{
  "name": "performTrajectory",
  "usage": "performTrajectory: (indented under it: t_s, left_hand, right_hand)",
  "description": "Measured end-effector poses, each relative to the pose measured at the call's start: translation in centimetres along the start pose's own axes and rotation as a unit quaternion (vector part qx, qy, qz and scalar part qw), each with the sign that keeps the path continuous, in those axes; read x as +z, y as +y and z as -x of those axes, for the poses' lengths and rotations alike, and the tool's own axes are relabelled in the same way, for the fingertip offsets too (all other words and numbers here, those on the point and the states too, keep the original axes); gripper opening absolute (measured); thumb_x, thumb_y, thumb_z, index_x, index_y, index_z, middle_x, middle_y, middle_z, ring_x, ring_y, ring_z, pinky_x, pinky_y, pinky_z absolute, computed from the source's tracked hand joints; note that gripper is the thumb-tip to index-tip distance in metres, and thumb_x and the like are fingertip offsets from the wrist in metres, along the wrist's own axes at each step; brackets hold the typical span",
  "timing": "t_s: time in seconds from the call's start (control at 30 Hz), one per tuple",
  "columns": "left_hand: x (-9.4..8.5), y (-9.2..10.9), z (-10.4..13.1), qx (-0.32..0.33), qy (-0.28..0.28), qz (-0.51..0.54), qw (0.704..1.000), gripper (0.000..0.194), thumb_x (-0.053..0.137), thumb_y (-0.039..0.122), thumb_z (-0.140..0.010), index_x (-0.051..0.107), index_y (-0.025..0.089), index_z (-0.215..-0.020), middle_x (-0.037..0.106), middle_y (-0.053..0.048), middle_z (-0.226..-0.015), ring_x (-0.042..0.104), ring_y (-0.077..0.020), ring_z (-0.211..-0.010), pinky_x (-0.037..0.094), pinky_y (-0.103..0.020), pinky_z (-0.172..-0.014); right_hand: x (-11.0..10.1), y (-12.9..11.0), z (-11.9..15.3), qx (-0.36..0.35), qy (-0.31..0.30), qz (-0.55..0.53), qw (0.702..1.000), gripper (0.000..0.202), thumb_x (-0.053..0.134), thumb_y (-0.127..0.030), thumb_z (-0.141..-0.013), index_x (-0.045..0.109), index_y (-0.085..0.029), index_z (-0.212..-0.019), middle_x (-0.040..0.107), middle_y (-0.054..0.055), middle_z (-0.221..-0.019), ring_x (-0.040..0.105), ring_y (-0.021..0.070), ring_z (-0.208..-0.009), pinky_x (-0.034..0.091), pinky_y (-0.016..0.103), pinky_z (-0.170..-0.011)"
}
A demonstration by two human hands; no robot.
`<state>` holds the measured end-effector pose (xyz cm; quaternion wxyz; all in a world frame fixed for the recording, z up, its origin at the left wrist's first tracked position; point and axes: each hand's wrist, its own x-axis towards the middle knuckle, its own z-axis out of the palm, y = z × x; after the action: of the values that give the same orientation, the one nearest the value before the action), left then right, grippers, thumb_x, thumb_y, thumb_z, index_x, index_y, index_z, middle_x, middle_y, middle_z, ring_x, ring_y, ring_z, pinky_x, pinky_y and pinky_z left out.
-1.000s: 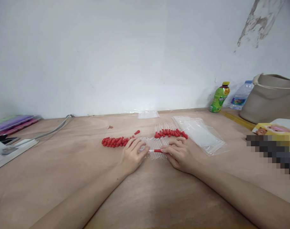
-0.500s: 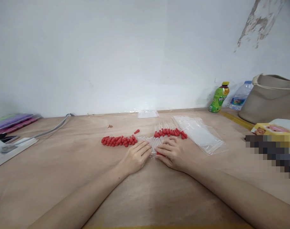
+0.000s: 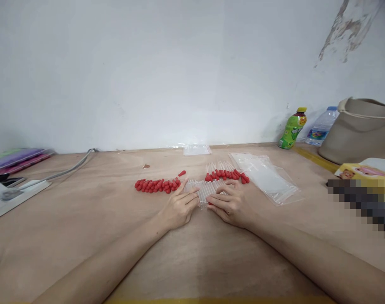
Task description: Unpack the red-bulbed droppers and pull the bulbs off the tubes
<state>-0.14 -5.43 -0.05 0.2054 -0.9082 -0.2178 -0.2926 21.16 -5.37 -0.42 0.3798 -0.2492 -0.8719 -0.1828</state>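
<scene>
In front of me my right hand (image 3: pixel 230 206) pinches a small red rubber bulb (image 3: pixel 210 203), mostly covered by the fingers. Facing it, my left hand (image 3: pixel 179 207) is closed at the fingertips around what looks like a thin clear dropper tube (image 3: pixel 203 206), its index finger raised. Whether tube and bulb are joined is hidden. Just beyond the fingers lies a row of clear tubes (image 3: pixel 208 190). Loose red bulbs (image 3: pixel 156 185) are heaped to the left, with one single bulb (image 3: pixel 182 173) apart. Droppers with red bulbs (image 3: pixel 224 174) lie side by side behind the tubes.
Clear plastic bags (image 3: pixel 265 175) lie right of the droppers, and another bag (image 3: pixel 197 150) is by the wall. A green bottle (image 3: pixel 292 130), a water bottle (image 3: pixel 320 128), a beige bag (image 3: pixel 359 131) and a yellow package (image 3: pixel 363 173) stand right. A grey cable (image 3: pixel 75 167) runs at left.
My left index finger has lifted and stretched out. My right fingers have bent more, covering more of the red bulb. The view has shifted slightly.
</scene>
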Motion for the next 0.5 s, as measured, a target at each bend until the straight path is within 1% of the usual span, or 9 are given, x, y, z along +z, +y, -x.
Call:
performTrajectory:
  t_s: [0.13,0.3,0.5]
  left_hand:
    - [-0.02,-0.18,0.16,-0.005,0.008,0.013,1.000,0.018,0.043,0.006,-0.082,0.058,0.014,-0.089,0.068,-0.005,-0.090,0.056,-0.0189,-0.106,0.019,-0.049,-0.110]
    - [-0.10,-0.16,0.20,-0.003,0.019,0.018,1.000,0.017,0.044,0.007,-0.082,0.058,0.013,-0.089,0.068,-0.005,-0.089,0.057,-0.0191,-0.105,0.022,-0.048,-0.109]
    - [-0.07,-0.02,0.10,-0.002,0.018,0.016,1.000,0.018,0.043,0.007,-0.083,0.058,0.013,-0.088,0.068,-0.005,-0.089,0.057,-0.0193,-0.105,0.025,-0.049,-0.108]
  right_hand:
    - [0.34,0.15,0.42,0.005,0.023,-0.004,1.000,0.011,0.054,-0.024,-0.083,0.064,-0.023,-0.089,0.069,-0.003,-0.078,0.054,0.0125,-0.076,0.028,0.038,-0.087]
    - [0.20,0.34,0.73,-0.002,0.024,0.009,1.000,0.012,0.054,-0.026,-0.083,0.063,-0.024,-0.091,0.070,-0.003,-0.080,0.054,0.0120,-0.077,0.028,0.038,-0.088]
    - [0.01,0.51,0.75,-0.021,0.012,0.027,0.999,0.013,0.054,-0.026,-0.084,0.062,-0.025,-0.094,0.069,-0.003,-0.079,0.055,0.0126,-0.082,0.029,0.037,-0.087]
